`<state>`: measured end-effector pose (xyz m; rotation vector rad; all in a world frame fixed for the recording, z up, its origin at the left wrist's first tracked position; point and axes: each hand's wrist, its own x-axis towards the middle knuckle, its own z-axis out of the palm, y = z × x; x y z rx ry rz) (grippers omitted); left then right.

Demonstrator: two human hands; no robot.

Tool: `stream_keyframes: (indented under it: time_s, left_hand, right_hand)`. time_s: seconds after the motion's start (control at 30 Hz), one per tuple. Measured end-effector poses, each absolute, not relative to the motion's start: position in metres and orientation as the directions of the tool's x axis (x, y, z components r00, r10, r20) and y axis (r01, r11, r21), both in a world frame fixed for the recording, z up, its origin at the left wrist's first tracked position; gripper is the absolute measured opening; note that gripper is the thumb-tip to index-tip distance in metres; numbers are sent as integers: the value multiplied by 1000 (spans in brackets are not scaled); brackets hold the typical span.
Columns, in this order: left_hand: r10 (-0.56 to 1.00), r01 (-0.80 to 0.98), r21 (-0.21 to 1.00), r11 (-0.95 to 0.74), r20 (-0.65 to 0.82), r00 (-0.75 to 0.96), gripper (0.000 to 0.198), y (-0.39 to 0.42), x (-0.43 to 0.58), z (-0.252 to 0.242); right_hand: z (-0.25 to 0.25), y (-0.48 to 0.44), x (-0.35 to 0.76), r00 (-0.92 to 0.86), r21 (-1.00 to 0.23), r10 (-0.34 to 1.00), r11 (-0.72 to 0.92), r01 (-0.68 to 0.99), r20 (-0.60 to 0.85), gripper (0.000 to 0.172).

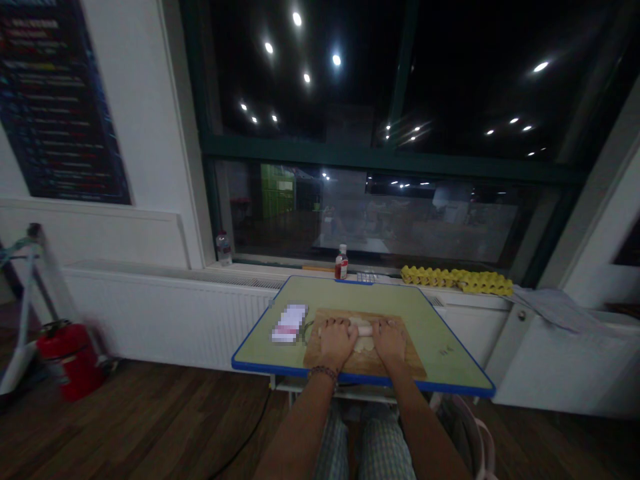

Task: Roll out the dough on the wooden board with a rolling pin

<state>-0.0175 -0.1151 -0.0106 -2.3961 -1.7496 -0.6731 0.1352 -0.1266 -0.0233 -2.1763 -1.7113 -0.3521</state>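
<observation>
Rolling pin [365, 330] lies over pale dough [365, 345], left hand [339, 341] and right hand [390, 340] fingers [384, 323] grasping its ends.

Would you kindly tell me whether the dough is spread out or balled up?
Spread out: the dough lies as a flat sheet on the wooden board, under the rolling pin.

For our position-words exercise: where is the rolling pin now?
In the head view, low, just right of centre, the rolling pin shows between the left hand and right hand, over the dough.
</observation>
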Motion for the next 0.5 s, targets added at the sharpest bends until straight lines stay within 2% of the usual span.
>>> stream_keyframes:
  time_s: [0.5]
  left_hand:
    - [879,924,177,-339,410,244,39,-117,-18,-10]
  right_hand:
    - [-24,-128,135,240,-118,881,-210,971,408,37]
